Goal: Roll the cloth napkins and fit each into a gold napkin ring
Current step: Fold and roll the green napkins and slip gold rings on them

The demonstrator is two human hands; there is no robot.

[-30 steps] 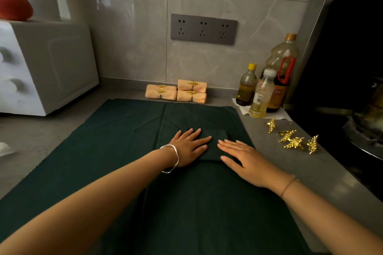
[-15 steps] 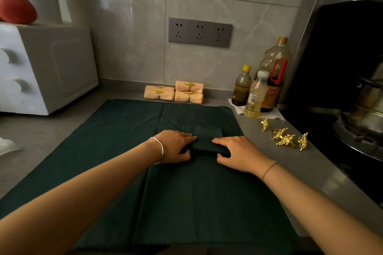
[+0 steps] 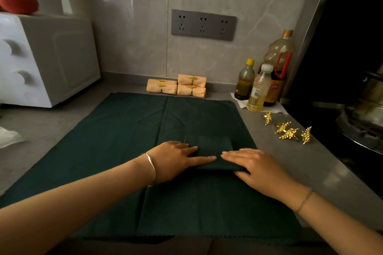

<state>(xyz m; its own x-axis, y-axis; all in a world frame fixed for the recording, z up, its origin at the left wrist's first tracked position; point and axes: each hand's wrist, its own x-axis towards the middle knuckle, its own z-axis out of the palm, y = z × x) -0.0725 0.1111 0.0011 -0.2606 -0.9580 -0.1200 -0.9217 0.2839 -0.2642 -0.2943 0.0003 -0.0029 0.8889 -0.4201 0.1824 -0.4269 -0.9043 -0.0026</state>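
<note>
left grip (image 3: 176, 159): flat, fingers straight, pressing folded green napkin (image 3: 213, 145) left end
right grip (image 3: 257, 168): flat on its right end
napkin: on green cloth (image 3: 116, 141), table (image 3: 290, 163) centre
gold rings (image 3: 289, 133): loose, right of cloth
peach napkins (image 3: 176, 87): ringed, far

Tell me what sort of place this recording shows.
Most likely a home kitchen: cooking oil bottles stand by the tiled wall, a socket panel is set in it, and a metal pot sits on a stove at the right.
</note>
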